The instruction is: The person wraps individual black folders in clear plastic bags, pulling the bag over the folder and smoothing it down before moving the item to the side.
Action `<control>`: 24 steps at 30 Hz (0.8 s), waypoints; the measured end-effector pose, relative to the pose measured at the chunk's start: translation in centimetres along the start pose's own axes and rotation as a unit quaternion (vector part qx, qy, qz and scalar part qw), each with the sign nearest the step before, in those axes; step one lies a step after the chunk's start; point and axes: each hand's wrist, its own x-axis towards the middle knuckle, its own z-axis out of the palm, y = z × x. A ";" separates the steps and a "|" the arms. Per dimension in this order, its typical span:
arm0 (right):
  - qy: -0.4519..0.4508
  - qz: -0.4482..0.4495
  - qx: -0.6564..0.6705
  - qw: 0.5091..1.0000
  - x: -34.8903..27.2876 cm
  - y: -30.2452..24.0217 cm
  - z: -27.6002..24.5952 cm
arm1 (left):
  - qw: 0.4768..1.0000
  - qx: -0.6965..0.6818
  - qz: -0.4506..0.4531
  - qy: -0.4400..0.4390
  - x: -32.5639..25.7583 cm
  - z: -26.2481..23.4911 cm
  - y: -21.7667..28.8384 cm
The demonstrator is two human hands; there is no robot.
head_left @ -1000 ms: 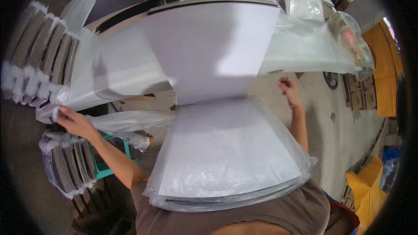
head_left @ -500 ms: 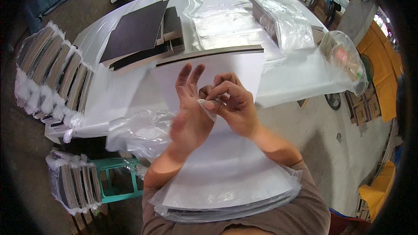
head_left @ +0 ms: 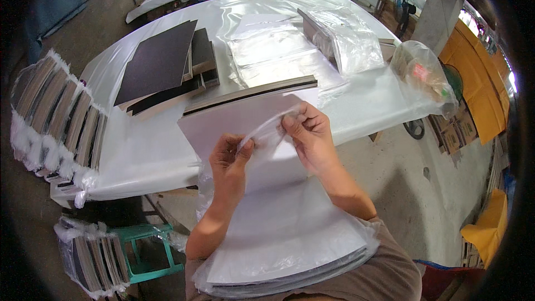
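My left hand (head_left: 229, 159) pinches one end of a clear plastic film edge (head_left: 267, 129) between thumb and fingers. My right hand (head_left: 311, 136) grips the other end, so the film is stretched between both hands. Beneath them a stack of boards with a white face (head_left: 200, 128) has its dark and pale layered edge at the table side. Closer to me, a white-faced stack in clear plastic (head_left: 284, 239) rests against my torso, dark layers showing at its near edge. Whether the two are one stack is hidden by my hands and the film.
Dark boards (head_left: 156, 61) lie on the plastic-covered table (head_left: 150, 150), beside flat clear bags (head_left: 273, 50) and a wrapped stack (head_left: 351, 39). Bundled boards (head_left: 56, 111) line the left edge. A green stool (head_left: 150, 251) stands below; a filled clear bag (head_left: 421, 72) sits right.
My hands have moved apart from being close together. The left hand's raised fingers have closed on the film, now stretched between both hands. The loose plastic at left has drawn in toward the stack.
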 end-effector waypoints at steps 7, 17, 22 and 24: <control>0.025 0.031 -0.179 0.983 0.3 -0.2 0.5 | 0.997 -0.052 -0.054 -0.016 0.1 0.8 0.5; -0.009 0.042 -0.045 0.998 -0.2 -0.8 0.4 | 0.997 0.026 -0.040 -0.052 1.2 0.8 0.4; -0.036 0.036 -0.156 0.986 0.1 0.3 -1.5 | 0.992 0.074 -0.050 -0.090 1.3 0.8 0.2; -0.031 0.019 -0.167 0.985 0.2 0.3 -1.6 | 0.985 0.102 -0.062 -0.126 1.5 0.7 0.0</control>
